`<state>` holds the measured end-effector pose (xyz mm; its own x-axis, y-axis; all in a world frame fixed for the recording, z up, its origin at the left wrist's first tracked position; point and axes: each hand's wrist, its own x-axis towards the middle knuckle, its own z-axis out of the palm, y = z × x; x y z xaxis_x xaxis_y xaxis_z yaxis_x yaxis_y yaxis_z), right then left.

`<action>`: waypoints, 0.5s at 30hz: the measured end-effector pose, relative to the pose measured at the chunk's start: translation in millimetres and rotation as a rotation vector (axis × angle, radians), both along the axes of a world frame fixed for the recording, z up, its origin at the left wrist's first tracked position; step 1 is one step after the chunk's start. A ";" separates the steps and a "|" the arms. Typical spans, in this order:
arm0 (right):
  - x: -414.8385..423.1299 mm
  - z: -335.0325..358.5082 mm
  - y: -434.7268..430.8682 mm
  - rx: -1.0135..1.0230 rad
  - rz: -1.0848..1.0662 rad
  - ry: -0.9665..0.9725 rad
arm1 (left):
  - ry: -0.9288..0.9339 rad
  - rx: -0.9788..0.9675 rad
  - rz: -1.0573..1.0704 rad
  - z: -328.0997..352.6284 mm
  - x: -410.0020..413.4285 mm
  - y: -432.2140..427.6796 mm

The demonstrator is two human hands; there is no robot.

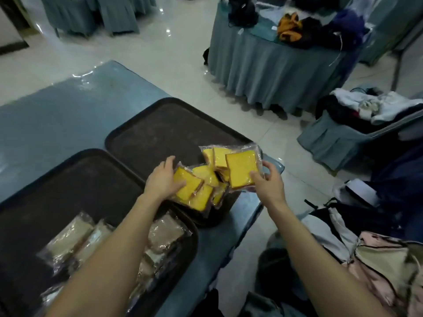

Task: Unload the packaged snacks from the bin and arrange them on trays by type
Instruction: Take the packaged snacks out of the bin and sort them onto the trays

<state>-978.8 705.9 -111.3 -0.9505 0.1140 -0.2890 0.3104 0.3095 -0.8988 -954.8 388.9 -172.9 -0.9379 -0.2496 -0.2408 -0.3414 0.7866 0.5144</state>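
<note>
stood at a blue table bearing two dark trays side by side: far tray, and near tray loaded with brown packets. had a dark bin at the table's edge, heaped with yellow packets. gripped the heap's left packet in the left hand, thumb on top; pinched a raised packet in the right hand.

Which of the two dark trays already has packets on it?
The nearer tray, bottom left: pale packets lie on it. The farther tray shows bare surface.
</note>
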 end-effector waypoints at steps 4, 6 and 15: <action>-48.4 20.5 -22.2 -0.003 0.132 0.086 | -0.009 0.014 -0.117 -26.6 13.2 19.8; -65.9 19.8 -34.4 0.063 0.236 0.108 | -0.085 -0.040 -0.184 -35.8 25.2 33.1; -96.0 -62.1 -70.7 0.825 0.985 0.196 | -0.158 -0.094 -0.101 -21.5 12.5 30.7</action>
<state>-1074.9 635.2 -173.4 -0.7537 -0.5759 -0.3166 -0.4772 0.8108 -0.3390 -942.3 419.6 -194.5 -0.9117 -0.1847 -0.3669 -0.3290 0.8631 0.3831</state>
